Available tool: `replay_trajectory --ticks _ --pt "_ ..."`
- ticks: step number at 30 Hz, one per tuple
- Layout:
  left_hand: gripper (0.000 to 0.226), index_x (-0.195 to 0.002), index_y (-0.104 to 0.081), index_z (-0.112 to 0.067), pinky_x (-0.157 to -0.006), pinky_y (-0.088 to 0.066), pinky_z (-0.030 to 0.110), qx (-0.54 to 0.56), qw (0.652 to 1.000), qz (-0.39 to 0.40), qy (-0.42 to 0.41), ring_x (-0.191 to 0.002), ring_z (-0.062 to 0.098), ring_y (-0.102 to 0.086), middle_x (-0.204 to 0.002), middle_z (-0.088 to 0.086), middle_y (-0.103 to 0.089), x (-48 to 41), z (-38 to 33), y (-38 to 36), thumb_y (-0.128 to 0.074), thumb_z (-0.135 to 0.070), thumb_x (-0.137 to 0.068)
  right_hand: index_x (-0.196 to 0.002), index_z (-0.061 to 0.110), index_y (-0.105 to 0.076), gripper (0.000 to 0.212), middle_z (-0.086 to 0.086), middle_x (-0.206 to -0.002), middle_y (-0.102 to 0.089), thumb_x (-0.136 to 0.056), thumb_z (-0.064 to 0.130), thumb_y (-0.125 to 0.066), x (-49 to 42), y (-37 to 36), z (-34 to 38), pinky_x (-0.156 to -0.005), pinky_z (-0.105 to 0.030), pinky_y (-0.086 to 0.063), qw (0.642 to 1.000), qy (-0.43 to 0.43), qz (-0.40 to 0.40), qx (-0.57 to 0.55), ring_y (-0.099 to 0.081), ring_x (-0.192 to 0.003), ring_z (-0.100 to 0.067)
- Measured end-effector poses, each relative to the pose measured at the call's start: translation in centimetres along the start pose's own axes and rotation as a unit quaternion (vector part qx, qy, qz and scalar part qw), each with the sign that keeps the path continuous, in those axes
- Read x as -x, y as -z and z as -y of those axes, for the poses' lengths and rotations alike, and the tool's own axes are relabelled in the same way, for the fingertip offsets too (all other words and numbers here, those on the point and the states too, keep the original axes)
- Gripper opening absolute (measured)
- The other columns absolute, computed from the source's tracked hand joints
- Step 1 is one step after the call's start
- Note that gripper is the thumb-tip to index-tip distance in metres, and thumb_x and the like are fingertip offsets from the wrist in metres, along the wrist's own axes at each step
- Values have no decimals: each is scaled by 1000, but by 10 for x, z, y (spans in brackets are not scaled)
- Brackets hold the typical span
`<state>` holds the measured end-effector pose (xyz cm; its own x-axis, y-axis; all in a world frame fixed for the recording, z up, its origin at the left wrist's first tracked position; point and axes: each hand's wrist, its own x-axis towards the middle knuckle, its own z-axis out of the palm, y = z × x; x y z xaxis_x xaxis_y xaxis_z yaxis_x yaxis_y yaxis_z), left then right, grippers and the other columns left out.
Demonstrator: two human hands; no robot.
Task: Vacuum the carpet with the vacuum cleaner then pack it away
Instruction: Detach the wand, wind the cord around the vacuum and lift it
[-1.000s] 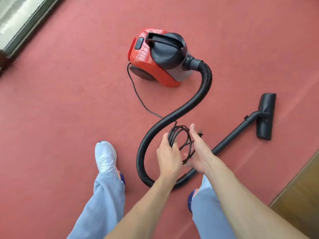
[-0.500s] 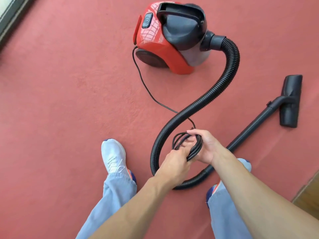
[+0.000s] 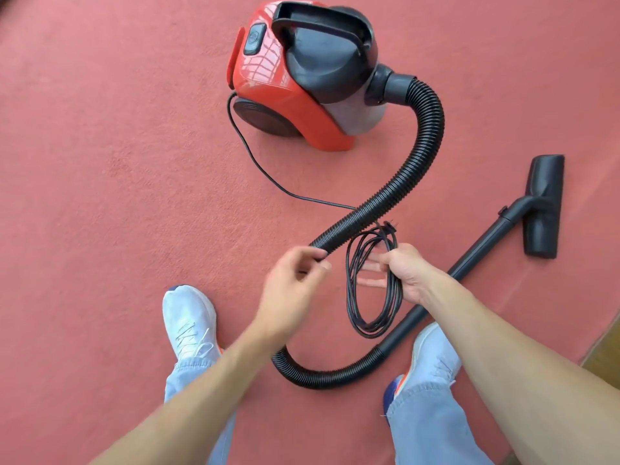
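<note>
Red-and-black vacuum cleaner [image 3: 265,92] upright, top centre, on red carpet [image 3: 100,162]. Ribbed hose [image 3: 432,129] snakes down. Cord [image 3: 349,290] coiled, hanging from my right hand [image 3: 407,273], centre frame.

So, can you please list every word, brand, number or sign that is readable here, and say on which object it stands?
No text can be read in this view.
Button on the red vacuum cleaner: a mark, too blurred to read.
White shoes: no legible logo.
Power cord in the right hand: no print visible.
</note>
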<state>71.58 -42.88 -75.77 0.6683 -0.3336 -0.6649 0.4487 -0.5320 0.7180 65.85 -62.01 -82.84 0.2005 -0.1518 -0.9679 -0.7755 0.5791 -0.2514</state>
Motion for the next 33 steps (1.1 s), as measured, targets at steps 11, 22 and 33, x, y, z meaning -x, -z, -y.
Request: replay_trajectory --ticks 11,22,33 --pt "30 -126 -61 -7 -100 -51 42 93 972 -3 216 -109 23 -61 -118 9 -61 -155 53 26 -59 -20 -99 -92 12 -69 38 -5 -90 -74 -103 4 -33 -89 -34 15 -76 -39 -60 989 80 100 -79 -71 -89 -25" --pt "23 -102 -71 1 -47 -54 25 152 951 110 245 -48 11 -58 -81 11 -72 -200 79 7 -66 -21 -96 -127 7 -53 56 -20 -126 -64 -81 -21 -37 -157 -77 7 -102 -47 -47 964 99 163 -187 -63 -113 -36" --pt "14 -81 -71 -22 -40 -22 18 86 984 -119 97 -40 5 -27 -41 -16 -34 -145 27 92 -64 -22 -94 -87 12 -58 26 -8 -83 -64 -98 12 -34 -58 -25 18 -77 -33 -51 967 111 -84 -216 -60 -77 -21"
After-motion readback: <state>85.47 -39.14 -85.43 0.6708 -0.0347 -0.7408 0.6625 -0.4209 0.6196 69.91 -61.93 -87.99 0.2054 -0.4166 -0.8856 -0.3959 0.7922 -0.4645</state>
